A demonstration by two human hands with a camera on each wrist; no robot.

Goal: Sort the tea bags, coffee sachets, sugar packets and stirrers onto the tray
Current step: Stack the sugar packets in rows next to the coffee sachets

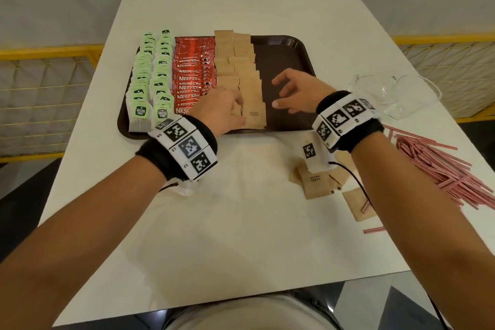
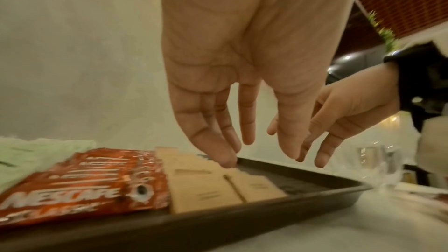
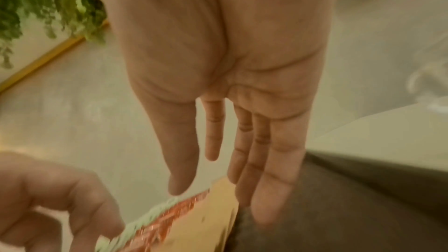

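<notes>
White and square, the surface (image 1: 241,222) sits between yellow-framed mesh railings, with a pale wall behind it. On it lies a dark brown tray (image 1: 294,51), and three sorts already lie in rows on its left part: green-tagged tea bags (image 1: 150,80) at the far left, red coffee sachets (image 1: 191,75) beside them, and brown sugar packets (image 1: 241,69) next, in overlapping rows. The right part of the tray is bare.

The left hand (image 1: 222,110) reaches over the tray's near edge with its fingers straight and pointing down. In the left wrist view its fingertips (image 2: 227,160) touch the top of the sugar packet row; nothing is gripped between fingers and thumb. The right hand (image 1: 297,94) hovers over the bare brown floor of the tray, just right of the sugar rows, fingers spread and relaxed, thumb apart from them, holding nothing. From the right wrist view its fingers (image 3: 266,179) hang straight above the edge of the sugar packets and the tray floor, and whether they touch cannot be told.

Near the right forearm, more loose sugar packets (image 1: 317,185) lie off the tray on the surface. Further right is a heap of pink stirrers (image 1: 442,169), one stray near the surface edge. Two clear glass cups (image 1: 396,94) stand beyond the right wrist, beside the tray.
</notes>
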